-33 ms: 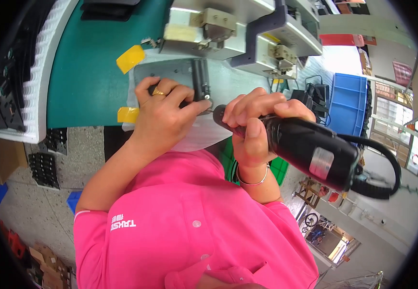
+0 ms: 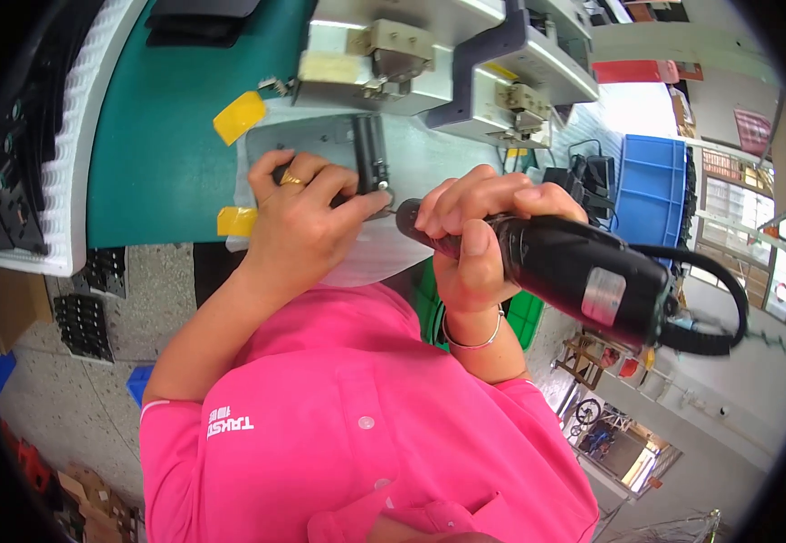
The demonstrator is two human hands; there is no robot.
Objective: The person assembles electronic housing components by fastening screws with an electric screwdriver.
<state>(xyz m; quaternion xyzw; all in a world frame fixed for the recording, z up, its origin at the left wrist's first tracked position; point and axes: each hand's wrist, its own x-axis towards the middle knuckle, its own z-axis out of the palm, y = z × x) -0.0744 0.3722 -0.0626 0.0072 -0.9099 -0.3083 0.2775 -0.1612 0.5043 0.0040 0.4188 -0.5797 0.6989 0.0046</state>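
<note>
from my end i read the step in hand as driving or seating a fastener, though that is my judgement and the fastener at the tip is too small to confirm. the right hand (image 2: pixel 479 222) is closed firmly round a black powered screwdriver (image 2: pixel 583 276), fingers over its top, thumb along the near side; a black cord (image 2: pixel 732 299) loops off its rear end. the tool lies aslant, nose toward the left, its thin bit ending just beside the left thumb. i cannot tell whether the bit touches the work. the left hand (image 2: pixel 307 213) is half curled over a grey plate (image 2: pixel 298 134), fingers bent, thumb stretched to the near end of a black bar (image 2: pixel 368 145); something dark shows beneath the fingers, but i cannot tell whether they grip it or only press. the work sits on a white sheet (image 2: pixel 438 149), with yellow tape (image 2: pixel 240 117) at the sheet's left edge, on a green mat (image 2: pixel 176 127). a small bright round spot shows on the bar, close to the thumb tip. the next move, as i judge it, calls for the bit lined up squarely, a steady left thumb and light pressure; main risk noted: slipping onto that thumb.
</note>
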